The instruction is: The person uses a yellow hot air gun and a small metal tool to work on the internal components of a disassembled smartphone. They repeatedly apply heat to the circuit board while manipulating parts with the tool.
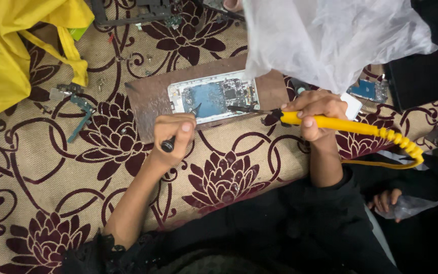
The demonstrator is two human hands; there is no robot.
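Our right hand [316, 114] grips the yellow soldering iron [340, 123] – lying crosswise, tip pointing left onto the opened phone [213, 96]; our left hand [174, 133] pinches what seems a dark tool [169, 145].

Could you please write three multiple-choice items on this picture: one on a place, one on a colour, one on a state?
1. Where does the opened phone lie?
A. on a brown board
B. in the yellow bag
C. in the plastic bag

2. What colour is the soldering iron's handle?
A. red
B. yellow
C. green

3. In what state is the phone?
A. closed, screen lit
B. wrapped in plastic
C. open, its inner parts bare

Answers:
1 A: the phone rests on the board, which lies on the flowered cloth.
2 B: the right hand grips the soldering iron by a yellow handle with a yellow coiled cord.
3 C: a blue plate and circuit parts show inside its white frame, where the left hand holds a dark tool.
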